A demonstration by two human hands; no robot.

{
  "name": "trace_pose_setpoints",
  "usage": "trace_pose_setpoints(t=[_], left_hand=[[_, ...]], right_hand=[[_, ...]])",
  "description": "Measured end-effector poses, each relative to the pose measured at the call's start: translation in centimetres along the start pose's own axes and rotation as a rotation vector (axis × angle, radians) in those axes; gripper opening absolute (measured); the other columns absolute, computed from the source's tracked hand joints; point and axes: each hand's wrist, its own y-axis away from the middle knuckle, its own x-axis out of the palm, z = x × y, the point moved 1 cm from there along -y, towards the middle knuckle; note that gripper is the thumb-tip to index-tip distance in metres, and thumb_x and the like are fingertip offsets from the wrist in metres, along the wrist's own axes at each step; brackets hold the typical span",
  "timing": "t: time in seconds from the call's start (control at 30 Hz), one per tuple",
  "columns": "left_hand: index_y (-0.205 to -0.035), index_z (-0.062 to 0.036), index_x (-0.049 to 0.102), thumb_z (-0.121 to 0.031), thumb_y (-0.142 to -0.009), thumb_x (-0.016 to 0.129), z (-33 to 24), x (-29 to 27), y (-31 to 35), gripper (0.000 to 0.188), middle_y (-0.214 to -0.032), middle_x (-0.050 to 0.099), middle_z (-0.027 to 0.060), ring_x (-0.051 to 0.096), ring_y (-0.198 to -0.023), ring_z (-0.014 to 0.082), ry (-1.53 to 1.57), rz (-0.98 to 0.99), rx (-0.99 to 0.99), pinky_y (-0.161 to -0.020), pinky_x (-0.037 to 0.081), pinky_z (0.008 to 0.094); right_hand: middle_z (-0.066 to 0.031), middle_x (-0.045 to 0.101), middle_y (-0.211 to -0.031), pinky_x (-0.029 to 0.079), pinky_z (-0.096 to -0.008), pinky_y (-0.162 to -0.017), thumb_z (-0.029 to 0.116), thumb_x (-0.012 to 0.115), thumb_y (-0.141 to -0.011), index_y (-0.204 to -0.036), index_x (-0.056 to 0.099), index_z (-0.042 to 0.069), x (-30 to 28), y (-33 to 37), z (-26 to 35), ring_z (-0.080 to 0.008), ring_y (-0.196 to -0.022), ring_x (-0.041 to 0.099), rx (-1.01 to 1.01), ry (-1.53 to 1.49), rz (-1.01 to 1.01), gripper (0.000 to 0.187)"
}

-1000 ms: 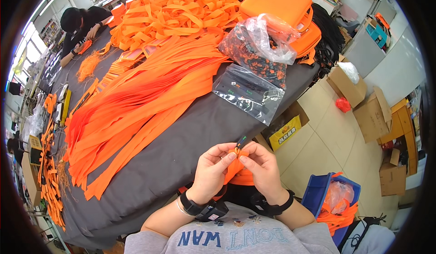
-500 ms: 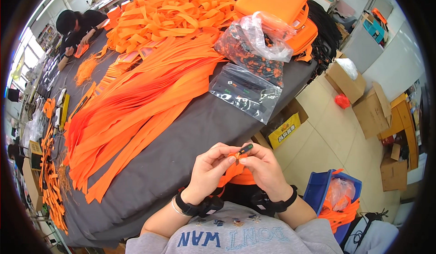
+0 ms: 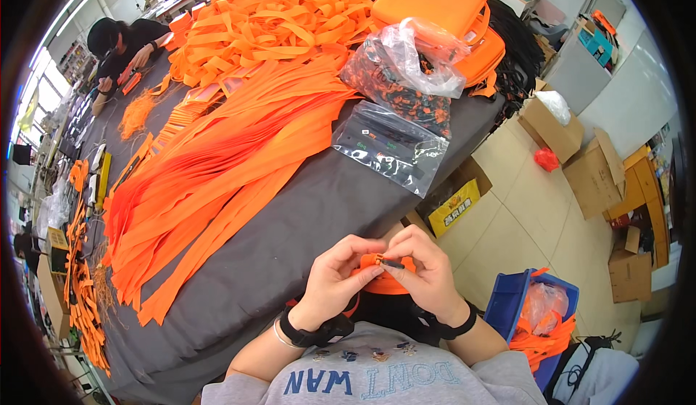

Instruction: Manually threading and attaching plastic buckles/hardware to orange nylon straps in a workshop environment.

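My left hand (image 3: 335, 274) and my right hand (image 3: 429, 269) meet in front of my chest, above my lap. Pinched in the left fingers is the end of an orange fabric strip (image 3: 370, 259), which looks like zipper tape. The right thumb and fingers close on a small dark pull tab (image 3: 393, 264) with a small metallic-looking part at the strip's end. Fingertips partly hide where tab and strip join. More orange strip (image 3: 387, 283) lies below the hands. Beyond them, a long bundle of orange strips (image 3: 239, 166) covers part of the dark table (image 3: 239, 267).
A clear bag of small black and orange pieces (image 3: 391, 79) and a flat zip bag (image 3: 391, 148) lie at the table's right edge, near orange cases (image 3: 435, 3). A blue bin (image 3: 504, 303) stands right; cardboard boxes (image 3: 591, 180) sit on the floor. Another person (image 3: 130, 46) works far left.
The dark tab has turned from pointing up and right to lying nearly level, pointing right. My right hand has shifted its grip, and more of the orange strip's end shows between the fingers.
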Motion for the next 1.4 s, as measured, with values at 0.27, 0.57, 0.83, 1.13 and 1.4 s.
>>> trace_pose_setpoints(t=[0.27, 0.57, 0.83, 1.13, 1.4], left_hand=[[-0.093, -0.0012, 0.068, 0.011, -0.076, 0.062, 0.4, -0.3, 0.1, 0.022, -0.091, 0.061, 0.0084, 0.06, -0.082, 0.0157, -0.389, -0.06, 0.153, -0.071, 0.048, 0.0244], [-0.091, 0.0002, 0.067, 0.011, -0.074, 0.062, 0.8, -0.4, 0.2, 0.02, -0.092, 0.062, 0.009, 0.06, -0.081, 0.0156, -0.361, -0.04, 0.208, -0.07, 0.048, 0.0238], [-0.091, 0.0009, 0.067, 0.011, -0.074, 0.063, 1.4, -0.5, 0.2, 0.02, -0.092, 0.063, 0.0097, 0.061, -0.08, 0.016, -0.275, -0.072, 0.194, -0.069, 0.049, 0.0243], [-0.089, 0.0002, 0.067, 0.01, -0.072, 0.064, 0.7, -0.3, 0.1, 0.02, -0.086, 0.066, 0.0099, 0.064, -0.077, 0.0188, -0.499, -0.09, 0.244, -0.068, 0.051, 0.0261], [-0.087, -0.0001, 0.067, 0.011, -0.072, 0.064, 1.2, -0.6, 0.1, 0.019, -0.088, 0.066, 0.0103, 0.065, -0.078, 0.0188, -0.358, -0.071, 0.218, -0.067, 0.051, 0.0266]], right_hand=[[-0.0087, 0.054, -0.096, 0.044, -0.0268, -0.066, -0.005, 0.068, -0.073, -0.092, 0.062, 0.002, 0.5, -0.2, 2.4, -0.0155, -0.076, 0.051, -0.037, 0.037, -0.11, 0.021], [-0.0083, 0.053, -0.096, 0.049, -0.0247, -0.062, -0.001, 0.074, -0.073, -0.092, 0.066, 0.002, 1.0, -0.2, 1.8, -0.0158, -0.079, 0.055, -0.148, 0.169, -0.091, 0.021], [-0.0077, 0.053, -0.095, 0.051, -0.023, -0.061, -0.002, 0.074, -0.073, -0.09, 0.066, 0.001, 1.0, -0.4, 1.2, -0.015, -0.078, 0.056, -0.087, 0.078, -0.085, 0.019], [-0.0081, 0.052, -0.099, 0.055, -0.0222, -0.064, -0.005, 0.07, -0.076, -0.093, 0.064, 0.0, 0.9, -0.3, 1.5, -0.0122, -0.081, 0.058, -0.071, 0.13, -0.08, 0.018], [-0.0085, 0.052, -0.1, 0.056, -0.0241, -0.067, -0.006, 0.069, -0.077, -0.093, 0.063, -0.001, 1.2, -0.2, 1.6, -0.014, -0.081, 0.061, -0.055, 0.024, -0.07, 0.017]])
